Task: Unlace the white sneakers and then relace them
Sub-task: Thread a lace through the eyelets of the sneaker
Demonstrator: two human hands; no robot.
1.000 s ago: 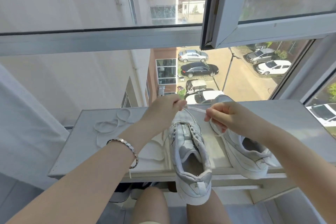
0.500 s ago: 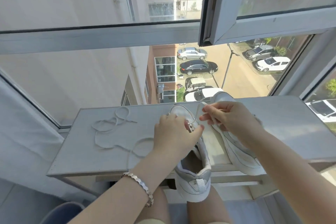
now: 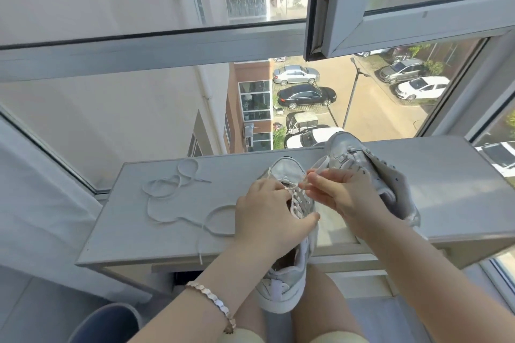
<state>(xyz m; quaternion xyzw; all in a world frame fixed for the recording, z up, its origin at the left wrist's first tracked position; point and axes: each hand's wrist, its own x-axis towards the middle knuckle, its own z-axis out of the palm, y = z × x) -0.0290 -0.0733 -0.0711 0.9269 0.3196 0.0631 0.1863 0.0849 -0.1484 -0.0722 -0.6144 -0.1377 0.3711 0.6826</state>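
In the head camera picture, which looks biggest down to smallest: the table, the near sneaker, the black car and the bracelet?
1. table
2. near sneaker
3. black car and bracelet: they look about alike, so I won't rank them. The car only looks small because it is far away.

Sneakers (image 3: pixel 289 234) smooth white leather-look, slight sheen; lace (image 3: pixel 178 198) flat woven cloth; table (image 3: pixel 156 234) matt pale wood-grain; bracelet (image 3: pixel 214 299) shiny metal.

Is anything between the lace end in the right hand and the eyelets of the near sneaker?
Nothing visible. The right hand pinches the lace just over the laced rows of the near sneaker. The left hand grips that sneaker from its left side, its thumb nearer the heel. The second sneaker stands behind the right hand.
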